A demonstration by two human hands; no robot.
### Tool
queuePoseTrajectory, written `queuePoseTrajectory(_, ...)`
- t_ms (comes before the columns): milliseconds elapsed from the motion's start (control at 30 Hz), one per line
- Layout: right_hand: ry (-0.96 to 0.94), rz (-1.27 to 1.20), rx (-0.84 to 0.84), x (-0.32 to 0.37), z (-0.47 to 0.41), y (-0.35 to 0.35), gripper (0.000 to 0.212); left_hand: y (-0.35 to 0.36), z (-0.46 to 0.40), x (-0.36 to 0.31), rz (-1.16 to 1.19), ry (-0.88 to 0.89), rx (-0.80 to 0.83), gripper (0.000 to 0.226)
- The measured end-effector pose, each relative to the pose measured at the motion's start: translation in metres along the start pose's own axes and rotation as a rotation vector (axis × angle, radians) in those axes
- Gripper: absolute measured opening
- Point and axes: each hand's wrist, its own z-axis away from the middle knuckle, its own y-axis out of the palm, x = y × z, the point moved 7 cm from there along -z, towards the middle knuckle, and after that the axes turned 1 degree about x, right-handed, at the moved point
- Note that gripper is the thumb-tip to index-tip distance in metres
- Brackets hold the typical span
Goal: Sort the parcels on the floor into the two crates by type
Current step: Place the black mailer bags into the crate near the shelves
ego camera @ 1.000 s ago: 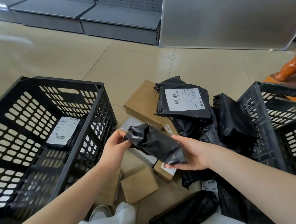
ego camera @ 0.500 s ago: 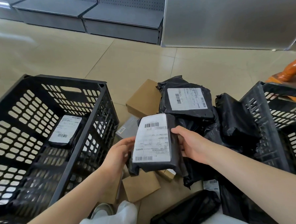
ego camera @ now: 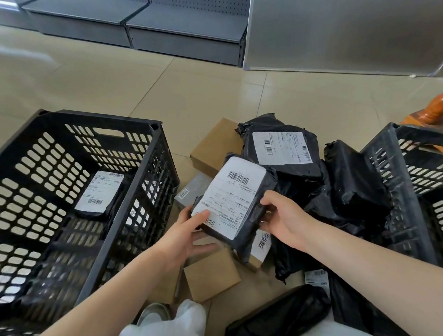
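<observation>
Both hands hold a black plastic-wrapped parcel (ego camera: pixel 239 203) with a white shipping label facing up, above the pile. My left hand (ego camera: pixel 186 232) grips its lower left corner with the thumb on the label. At its right edge, my right hand (ego camera: pixel 282 220) closes around the wrapping. The left black crate (ego camera: pixel 149 176) holds one black labelled parcel (ego camera: pixel 98 194). The right black crate (ego camera: pixel 395 184) is partly cut off. On the floor between them lie several black bag parcels (ego camera: pixel 283 149) and brown cardboard boxes (ego camera: pixel 215 145).
A small brown box (ego camera: pixel 212 277) and a grey-wrapped parcel (ego camera: pixel 191 192) lie under my hands. Another black bag (ego camera: pixel 279 319) rests by my knee. Grey metal shelving (ego camera: pixel 182 28) lines the far wall, and an orange wooden leg (ego camera: pixel 438 105) stands at right.
The parcel was turned over from its plain black side to label up, then tilted and shifted slightly right. My left thumb now rests on the label.
</observation>
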Motion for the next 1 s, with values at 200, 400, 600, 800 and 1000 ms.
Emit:
queuePoseTrajectory(200,0.017,0.262,-0.049,-0.005,-0.003,-0.004,0.051,-0.007,-0.002,-0.012,0.031,0.163,-0.074,0.053)
queuePoseTrajectory(400,-0.518,0.834,-0.316,0.036,0.012,0.003,0.082,-0.009,0.010,-0.028,-0.194,0.336,-0.121,0.055)
queuePoseTrajectory(600,-0.574,1.653,0.082,0.021,0.018,0.041,0.089,0.011,0.020,-0.037,-0.468,0.473,-0.051,0.065)
queuePoseTrajectory(800,-0.322,1.691,0.144,-0.008,0.011,0.027,0.087,0.026,0.025,-0.041,-0.599,0.497,0.085,0.061)
queuePoseTrajectory(1000,-0.193,1.435,0.077,-0.004,0.003,0.010,0.067,0.016,0.012,-0.033,-0.627,0.424,0.026,0.065)
